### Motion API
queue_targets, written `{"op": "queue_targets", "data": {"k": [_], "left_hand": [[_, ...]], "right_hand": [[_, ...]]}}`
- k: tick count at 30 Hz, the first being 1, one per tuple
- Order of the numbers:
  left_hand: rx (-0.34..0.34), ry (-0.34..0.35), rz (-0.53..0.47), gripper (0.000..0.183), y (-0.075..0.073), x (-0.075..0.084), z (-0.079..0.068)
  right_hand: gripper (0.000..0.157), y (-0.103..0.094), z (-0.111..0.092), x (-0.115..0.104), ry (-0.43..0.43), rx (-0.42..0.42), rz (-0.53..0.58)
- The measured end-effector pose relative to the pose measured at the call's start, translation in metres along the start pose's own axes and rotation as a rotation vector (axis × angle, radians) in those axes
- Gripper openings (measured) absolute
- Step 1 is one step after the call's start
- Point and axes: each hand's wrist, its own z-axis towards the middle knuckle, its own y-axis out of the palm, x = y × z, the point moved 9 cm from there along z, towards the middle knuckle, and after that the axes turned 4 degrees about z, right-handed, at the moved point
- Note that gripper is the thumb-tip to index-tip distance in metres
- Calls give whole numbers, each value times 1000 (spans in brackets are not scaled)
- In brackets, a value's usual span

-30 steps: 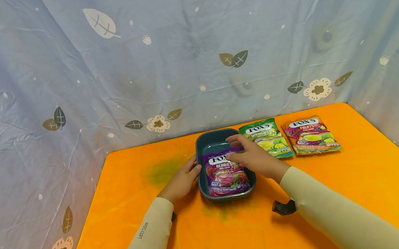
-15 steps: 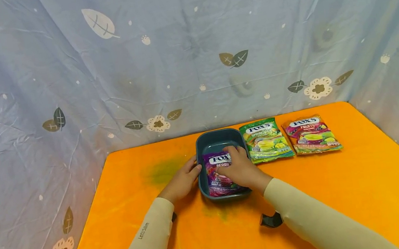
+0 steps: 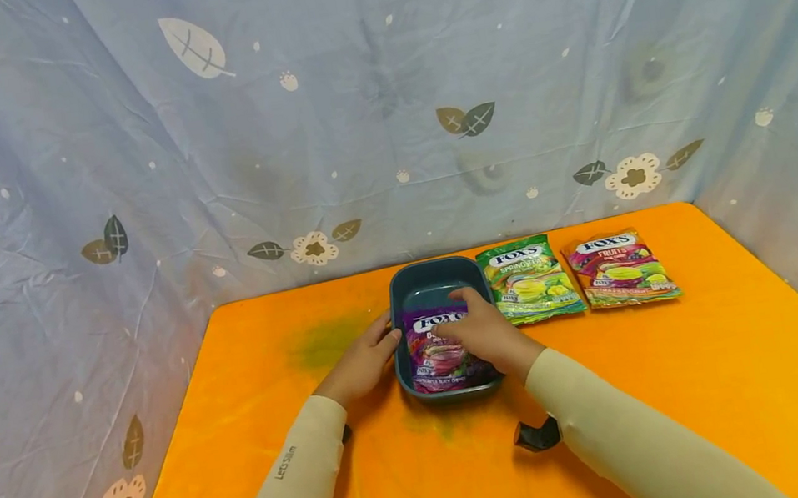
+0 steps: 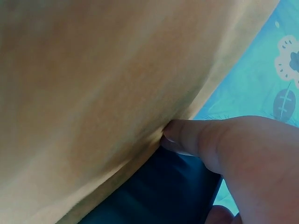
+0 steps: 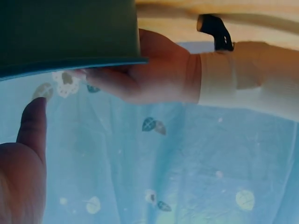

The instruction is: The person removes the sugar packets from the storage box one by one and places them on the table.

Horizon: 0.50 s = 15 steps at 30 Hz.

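Observation:
A dark blue-grey plastic tray stands near the middle of the table, a purple Fox's Berries candy bag inside it. With its thumb at the rim and its fingers along the outer wall, the left hand holds the tray's left side. From the right, the right hand reaches over the tray and pinches the bag's upper right part, which buckles and is partly covered. In the right wrist view, one right-hand finger shows beside the tray's wall.
Against the tray's right side lies a green Fox's Spring Tea bag, with a red Fox's Fruits bag farther right. An orange cloth covers the table. Pale printed curtains enclose the back and sides.
From above the tray's right rim, the right hand has moved left and down onto the Berries bag, which now buckles at its upper right. The left hand and the tray have stayed put.

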Motion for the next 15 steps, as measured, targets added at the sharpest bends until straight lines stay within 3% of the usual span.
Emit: {"op": "queue_targets", "data": {"k": [9, 15], "left_hand": [[-3, -29, -4, 57, 1, 0, -1], [1, 11, -5, 57, -1, 2, -1]], "right_hand": [[60, 4, -1, 3, 15, -33, 83], [55, 6, 2, 7, 46, -57, 156]]}}
